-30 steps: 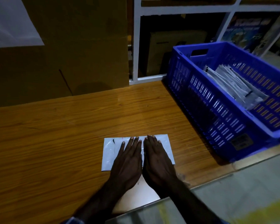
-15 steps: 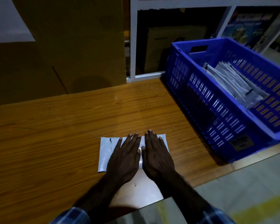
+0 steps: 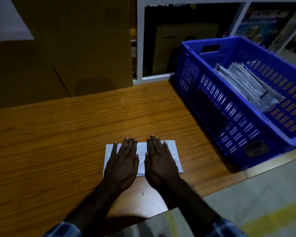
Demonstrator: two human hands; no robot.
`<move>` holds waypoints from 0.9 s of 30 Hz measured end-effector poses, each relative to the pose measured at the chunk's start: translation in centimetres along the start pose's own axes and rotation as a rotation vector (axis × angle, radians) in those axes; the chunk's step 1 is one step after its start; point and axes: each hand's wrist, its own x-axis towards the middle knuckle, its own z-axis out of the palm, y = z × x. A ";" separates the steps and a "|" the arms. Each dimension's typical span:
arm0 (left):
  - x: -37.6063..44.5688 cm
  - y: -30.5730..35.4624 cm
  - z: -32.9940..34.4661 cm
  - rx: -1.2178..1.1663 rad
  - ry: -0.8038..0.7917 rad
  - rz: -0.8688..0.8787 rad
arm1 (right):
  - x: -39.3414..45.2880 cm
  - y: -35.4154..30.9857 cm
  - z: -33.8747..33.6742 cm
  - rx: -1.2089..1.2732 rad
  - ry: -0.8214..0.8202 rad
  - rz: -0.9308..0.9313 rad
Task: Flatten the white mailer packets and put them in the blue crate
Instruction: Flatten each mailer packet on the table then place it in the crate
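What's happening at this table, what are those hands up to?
A person is pressing a white mailer packet flat on the wooden table. The left hand and the right hand lie side by side on it, fingers straight. To the right stands a blue crate that already holds a stack of flattened packets. This one is not yet in the crate.

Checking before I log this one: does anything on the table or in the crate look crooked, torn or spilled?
Nothing stands out. The white mailer packet lies flat on the wooden table under the left hand and right hand. The packets in the blue crate lean in a loose fanned stack, all inside the walls.
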 end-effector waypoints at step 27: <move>-1.3 -0.4 0.1 -0.091 -0.007 -0.020 | -0.4 -0.4 -0.3 -0.047 -0.067 0.001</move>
